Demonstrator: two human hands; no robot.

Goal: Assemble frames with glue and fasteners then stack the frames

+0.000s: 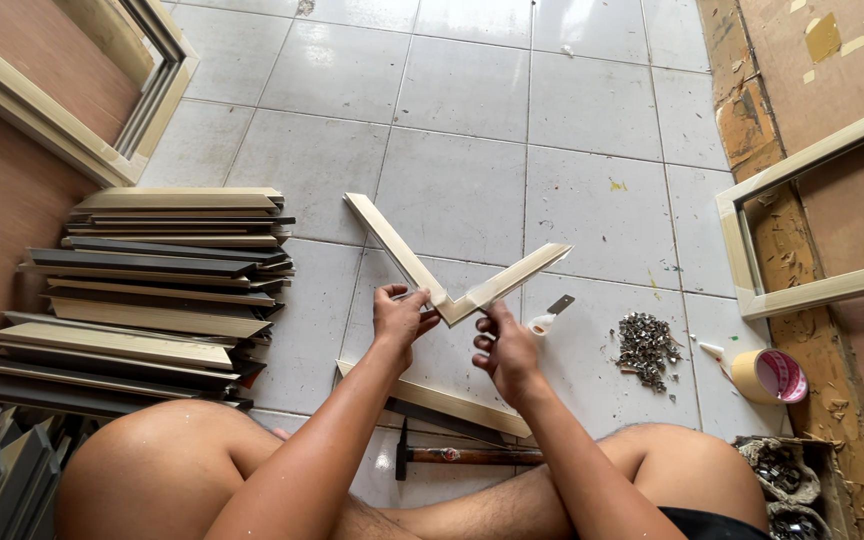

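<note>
Frame moulding pieces, 2, held joined at mitred corner in V shape above tiled floor. Left hand clamped on left piece, right hand closed on right piece near joint. Hammer laid below hands. Moulding stack at left; metal fasteners and tape roll at right.

I see my left hand and right hand pinching two mitred mouldings together into a V above the tiled floor. Moulding stack lies left. Hammer rests between my legs; staples and tape roll lie right.
</note>
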